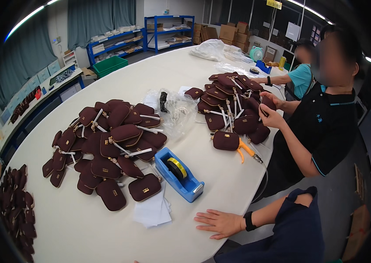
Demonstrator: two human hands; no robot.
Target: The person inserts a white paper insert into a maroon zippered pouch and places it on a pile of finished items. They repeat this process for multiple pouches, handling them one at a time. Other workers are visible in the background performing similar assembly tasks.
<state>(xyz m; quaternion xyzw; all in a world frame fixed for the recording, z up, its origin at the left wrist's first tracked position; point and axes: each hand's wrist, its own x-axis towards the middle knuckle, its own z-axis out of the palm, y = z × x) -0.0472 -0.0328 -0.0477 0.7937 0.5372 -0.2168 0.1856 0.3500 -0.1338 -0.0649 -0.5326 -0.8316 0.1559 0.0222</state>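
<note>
My right hand (220, 223) lies flat on the white table with its fingers spread, holding nothing; a black band circles the wrist. Of my left hand, at most a sliver of skin shows at the lower edge, its fingers hidden. Beyond the right hand stands a blue tape dispenser (179, 174) with a yellow-edged roll. White paper sheets (152, 210) lie left of the hand, partly under a dark maroon zip pouch (144, 187). Farther left is a large heap of similar pouches (106, 144) with pale strips hanging from their zips.
Across the table a person in a black shirt (321, 118) holds a pouch beside a second heap (227, 103). An orange air gun (249, 151) touches a pouch there. Clear plastic bags (176, 111) lie between the heaps. More pouches (16, 210) are at far left.
</note>
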